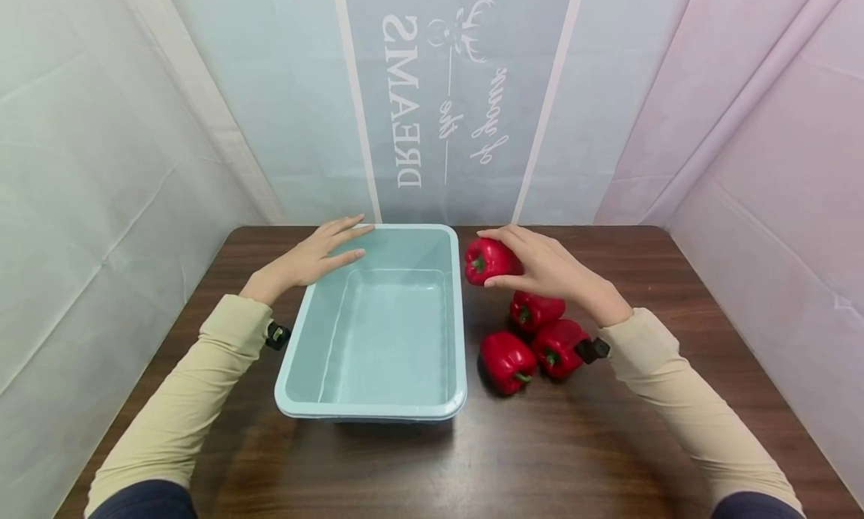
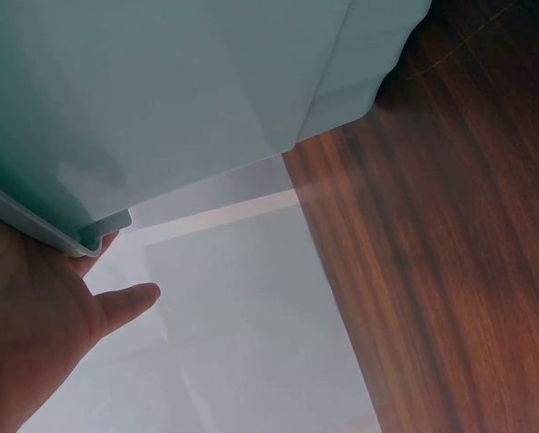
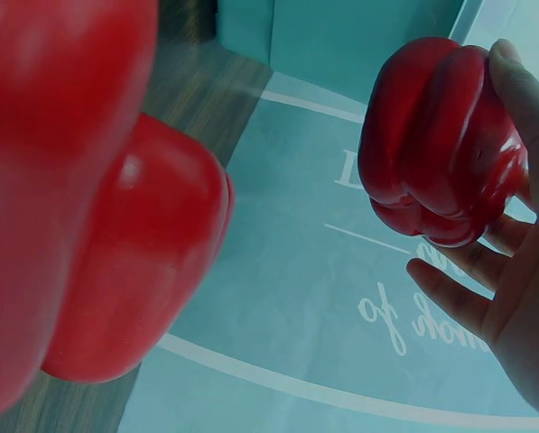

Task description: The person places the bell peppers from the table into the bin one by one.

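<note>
A red bell pepper (image 1: 487, 261) with a green stem is gripped by my right hand (image 1: 540, 265), just right of the basin's far right corner. In the right wrist view the thumb and fingers curl round that pepper (image 3: 436, 135), which is off the table. My left hand (image 1: 316, 253) rests on the far left rim of the light blue plastic basin (image 1: 462, 339), fingers fairly straight and spread. From the left wrist view, the left hand (image 2: 43, 316) lies against the rim with its thumb sticking out. Nothing lies inside the basin.
Three more red peppers sit close together right of the basin: a near one (image 1: 506, 361), one beside it (image 1: 555, 345) and one behind (image 1: 535, 310). A brown wooden table (image 1: 540, 459) carries everything. Pale curtains with printed lettering (image 1: 405, 103) hang behind and on both sides.
</note>
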A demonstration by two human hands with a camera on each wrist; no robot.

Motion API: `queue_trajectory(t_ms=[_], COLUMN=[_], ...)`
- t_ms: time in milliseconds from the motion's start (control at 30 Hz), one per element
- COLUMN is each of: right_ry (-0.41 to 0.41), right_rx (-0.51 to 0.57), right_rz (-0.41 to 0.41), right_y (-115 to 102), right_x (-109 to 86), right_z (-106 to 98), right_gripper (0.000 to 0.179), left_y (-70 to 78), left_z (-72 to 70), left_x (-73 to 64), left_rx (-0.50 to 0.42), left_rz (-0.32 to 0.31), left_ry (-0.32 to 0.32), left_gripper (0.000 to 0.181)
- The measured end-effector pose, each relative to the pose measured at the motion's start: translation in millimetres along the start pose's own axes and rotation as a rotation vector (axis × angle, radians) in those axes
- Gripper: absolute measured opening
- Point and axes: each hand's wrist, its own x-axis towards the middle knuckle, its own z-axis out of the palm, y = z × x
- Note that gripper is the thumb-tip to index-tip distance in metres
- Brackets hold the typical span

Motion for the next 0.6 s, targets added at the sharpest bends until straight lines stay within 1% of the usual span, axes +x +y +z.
queue_trajectory(t_ms=[400, 600], right_ry=[0.013, 0.016], right_rx=[0.015, 0.003], right_rz=[0.006, 0.007], right_y=[-3.7, -4.6], right_x=[3.4, 4.6], right_z=[-4.8, -7.1], right_gripper=[0.075, 0.075], left_y=[-1.4, -1.2], left_z=[-0.1, 0.5], left_x=[1.0, 0.7], left_rx=[0.006, -0.004], left_rz=[0.013, 0.018], left_ry=[0.004, 0.008], left_gripper=[0.054, 0.054])
